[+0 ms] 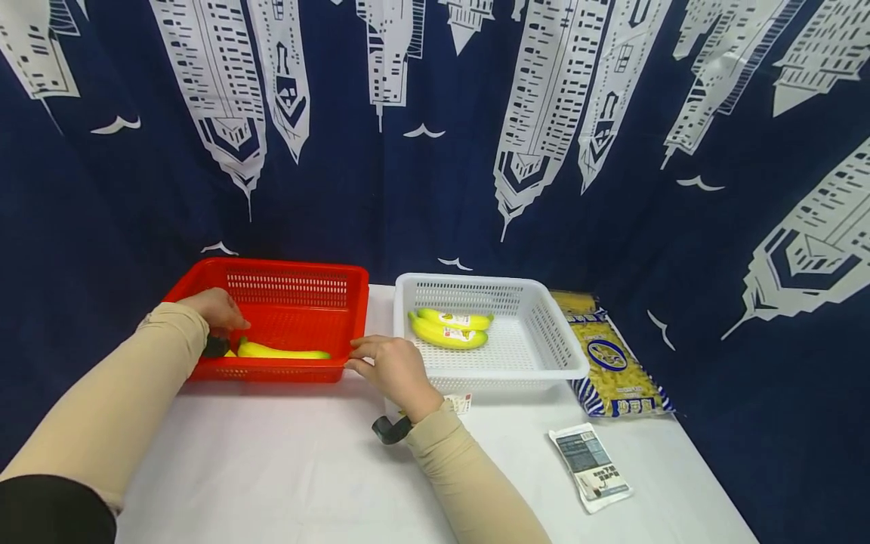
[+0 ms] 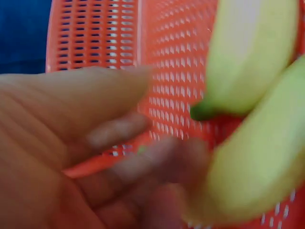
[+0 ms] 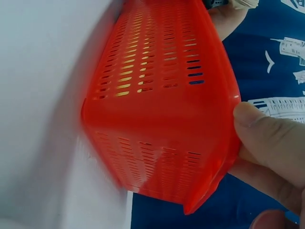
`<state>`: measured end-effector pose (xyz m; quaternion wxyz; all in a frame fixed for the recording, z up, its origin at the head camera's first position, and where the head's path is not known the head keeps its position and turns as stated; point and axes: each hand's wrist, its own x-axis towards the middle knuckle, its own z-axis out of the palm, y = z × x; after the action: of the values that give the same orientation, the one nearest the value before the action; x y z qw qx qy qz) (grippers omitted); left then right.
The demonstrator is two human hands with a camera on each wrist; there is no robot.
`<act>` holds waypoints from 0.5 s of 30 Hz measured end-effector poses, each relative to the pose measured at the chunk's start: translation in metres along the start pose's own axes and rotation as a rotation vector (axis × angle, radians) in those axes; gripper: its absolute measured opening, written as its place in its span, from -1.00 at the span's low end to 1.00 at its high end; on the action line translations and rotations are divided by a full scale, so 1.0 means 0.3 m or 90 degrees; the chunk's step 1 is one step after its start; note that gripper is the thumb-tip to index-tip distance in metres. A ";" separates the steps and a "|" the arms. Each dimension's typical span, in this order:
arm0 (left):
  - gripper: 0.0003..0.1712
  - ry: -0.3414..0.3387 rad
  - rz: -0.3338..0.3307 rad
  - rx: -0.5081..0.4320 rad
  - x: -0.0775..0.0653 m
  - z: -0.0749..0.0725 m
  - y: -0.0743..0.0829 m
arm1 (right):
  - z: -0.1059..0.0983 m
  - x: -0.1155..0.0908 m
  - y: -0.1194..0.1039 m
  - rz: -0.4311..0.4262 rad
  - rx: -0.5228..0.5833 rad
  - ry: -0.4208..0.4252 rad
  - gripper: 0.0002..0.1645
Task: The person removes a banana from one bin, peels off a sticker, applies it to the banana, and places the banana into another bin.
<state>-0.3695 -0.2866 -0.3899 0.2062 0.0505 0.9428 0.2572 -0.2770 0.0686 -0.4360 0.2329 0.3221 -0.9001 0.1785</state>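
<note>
My right hand pinches the rim of the red plastic basket at its near right corner, with the thumb on the outer side of the rim in the right wrist view. Inside that basket, at its left end, is my left hand, its fingers loosely bent with nothing held between thumb and fingers. A yellow banana lies along the basket's near wall. The left wrist view shows two bananas close together, one banana with a green tip and a nearer banana right at the blurred fingertips.
A white basket to the right holds two labelled bananas. Beside it lie a bag of pasta and a small flat packet. A white label shows behind my right wrist. A dark blue printed curtain hangs behind the table.
</note>
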 end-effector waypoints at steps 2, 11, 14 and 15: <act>-0.64 -0.008 -0.013 0.017 0.008 0.018 -0.002 | 0.005 -0.006 -0.001 -0.006 -0.004 0.007 -0.78; -0.62 -0.023 -0.022 0.076 0.002 0.029 0.022 | 0.011 -0.008 0.006 -0.005 0.012 0.014 -0.79; -0.63 -0.028 -0.012 0.084 0.004 0.029 0.023 | 0.007 -0.008 0.005 -0.008 0.012 0.012 -0.78; -0.64 -0.033 -0.005 0.083 0.009 0.031 0.020 | 0.006 -0.008 0.005 -0.008 0.014 0.010 -0.78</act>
<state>-0.3681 -0.2766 -0.3949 0.2279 0.0670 0.9520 0.1932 -0.2768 0.0700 -0.4391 0.2374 0.3292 -0.8941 0.1894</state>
